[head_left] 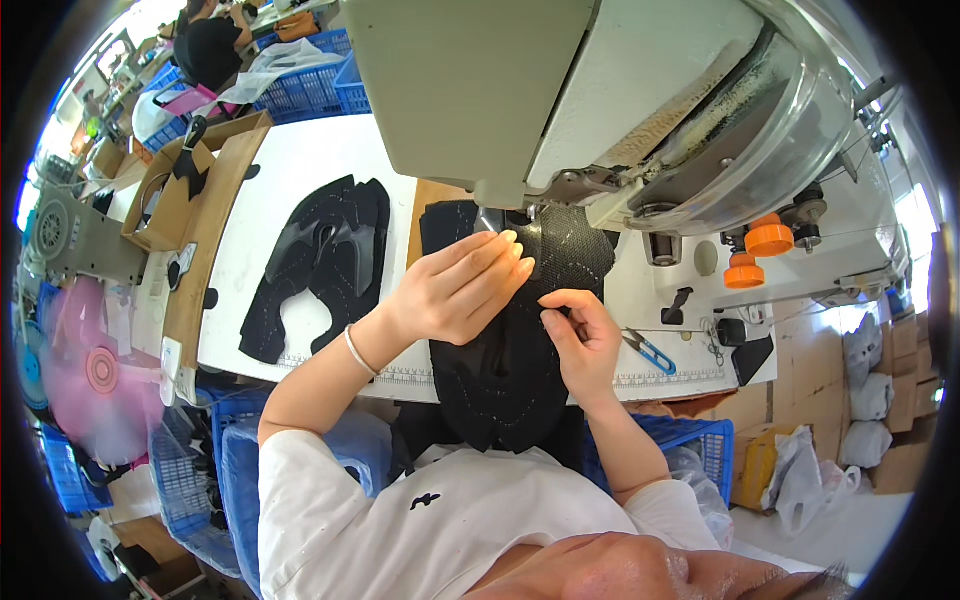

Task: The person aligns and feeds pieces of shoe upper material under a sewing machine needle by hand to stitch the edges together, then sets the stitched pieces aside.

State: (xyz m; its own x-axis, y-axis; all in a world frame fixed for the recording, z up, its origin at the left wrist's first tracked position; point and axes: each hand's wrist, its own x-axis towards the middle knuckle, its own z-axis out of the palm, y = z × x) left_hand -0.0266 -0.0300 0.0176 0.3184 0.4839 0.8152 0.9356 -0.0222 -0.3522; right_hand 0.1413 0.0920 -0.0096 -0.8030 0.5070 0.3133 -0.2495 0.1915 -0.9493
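Blk fabric pc [515,345] lies flat under the sewing mach. [470,90], long axis running near–far, far end w/ a mesh patch [575,245] under the mach. head, near end hanging past the near edge of the white table [290,160]. L hand [460,290] is over the far half of the pc, coming in from near left, fingers together & tips just beside the metal foot area; thumb's hidden, so can't tell if it's gripping or only resting on top. R hand [582,335] is at the pc's right edge, nearer side, thumb & index brought close; can't tell if any cloth or thread is btwn them. Key relation: foot area sits just far of the L fingertips, so L hand is the nearer one, R hand trailing a bit nearer & right, w/ most of the pc's length running from L hand toward the person. A 2nd blk pc [375,240], U-shaped, lies well apart to the left, opening facing near. Blue-handled snips [650,352] are to the right of R hand, not touched; ruler strip [408,378] runs along the near edge.
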